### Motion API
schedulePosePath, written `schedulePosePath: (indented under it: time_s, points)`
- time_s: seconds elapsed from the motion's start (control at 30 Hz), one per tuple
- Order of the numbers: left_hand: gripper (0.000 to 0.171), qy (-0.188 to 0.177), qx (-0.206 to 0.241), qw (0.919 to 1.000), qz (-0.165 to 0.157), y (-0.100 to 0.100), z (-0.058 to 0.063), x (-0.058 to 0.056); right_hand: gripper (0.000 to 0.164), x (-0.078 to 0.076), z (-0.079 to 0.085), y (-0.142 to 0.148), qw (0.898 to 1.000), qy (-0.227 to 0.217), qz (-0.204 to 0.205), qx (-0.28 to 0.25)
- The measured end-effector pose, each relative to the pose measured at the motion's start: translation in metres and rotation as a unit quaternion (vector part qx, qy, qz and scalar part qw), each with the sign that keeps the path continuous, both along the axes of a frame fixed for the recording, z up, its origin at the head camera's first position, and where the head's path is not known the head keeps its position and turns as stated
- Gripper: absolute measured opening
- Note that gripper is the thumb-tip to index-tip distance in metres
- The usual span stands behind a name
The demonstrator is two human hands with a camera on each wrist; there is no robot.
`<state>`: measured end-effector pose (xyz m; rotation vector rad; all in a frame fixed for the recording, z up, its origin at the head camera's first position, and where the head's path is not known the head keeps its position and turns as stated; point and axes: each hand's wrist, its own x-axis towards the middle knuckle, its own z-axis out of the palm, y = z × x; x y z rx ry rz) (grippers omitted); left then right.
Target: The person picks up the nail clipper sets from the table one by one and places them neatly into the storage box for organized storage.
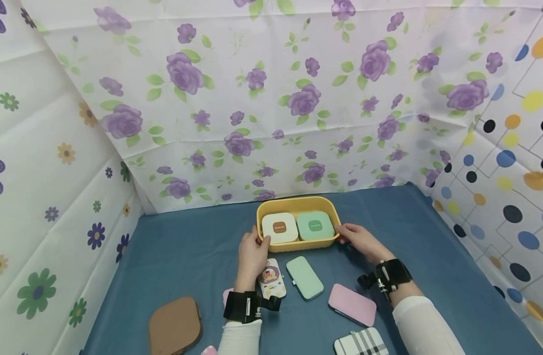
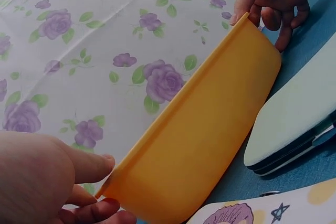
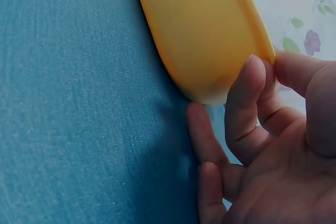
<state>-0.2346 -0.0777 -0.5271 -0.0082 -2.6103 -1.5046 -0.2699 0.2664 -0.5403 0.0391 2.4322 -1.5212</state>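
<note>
A yellow plastic basket stands on the blue cloth near the back wall. Inside it, side by side, lie a white square case with a brown label and a mint green square case. My left hand pinches the basket's left front rim between thumb and fingers. At the right end, my right hand pinches the rim the same way. The left wrist view shows the basket's front wall with a hand at each end. In the right wrist view, thumb and fingertips meet at the rim.
In front of the basket lie a bear-print case, a pale green case, a pink case and a plaid case. A brown case is at the left front. Flowered sheeting rises behind the cloth.
</note>
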Motion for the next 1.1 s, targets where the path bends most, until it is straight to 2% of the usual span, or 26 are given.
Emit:
schedulePosePath:
  time_s: [0.2, 0.3, 0.4, 0.53, 0.67, 0.8, 0.97, 1.1]
  points:
    - [0.069, -0.007, 0.001, 0.9999, 0.01, 0.003, 0.002, 0.007, 0.048, -0.003, -0.004, 0.0, 1.0, -0.009, 0.007, -0.008]
    - [0.076, -0.013, 0.009, 0.9998, 0.008, 0.002, 0.01, 0.013, 0.046, -0.002, -0.002, -0.001, 1.0, -0.011, 0.011, -0.013]
    - [0.081, -0.017, 0.001, 0.9998, -0.006, -0.005, 0.026, 0.019, 0.046, -0.001, 0.002, -0.001, 1.0, -0.017, 0.006, -0.012]
    - [0.083, -0.017, -0.026, 0.999, -0.033, -0.025, 0.051, 0.028, 0.052, -0.003, 0.001, 0.002, 1.0, -0.015, 0.001, -0.005]
    - [0.083, -0.018, -0.058, 0.9964, -0.059, -0.056, 0.065, 0.04, 0.059, -0.004, -0.002, 0.006, 1.0, -0.012, 0.002, -0.001]
    - [0.082, -0.029, -0.104, 0.9927, -0.054, -0.099, 0.065, 0.062, 0.06, -0.003, -0.002, 0.004, 1.0, -0.02, 0.01, -0.008]
    - [0.083, -0.087, -0.151, 0.9847, -0.003, -0.159, 0.059, 0.097, 0.06, -0.002, -0.004, 0.0, 0.999, -0.029, 0.014, -0.019]
    - [0.091, -0.149, -0.182, 0.9704, 0.055, -0.201, 0.047, 0.117, 0.058, -0.002, -0.004, -0.001, 0.999, -0.034, 0.009, -0.018]
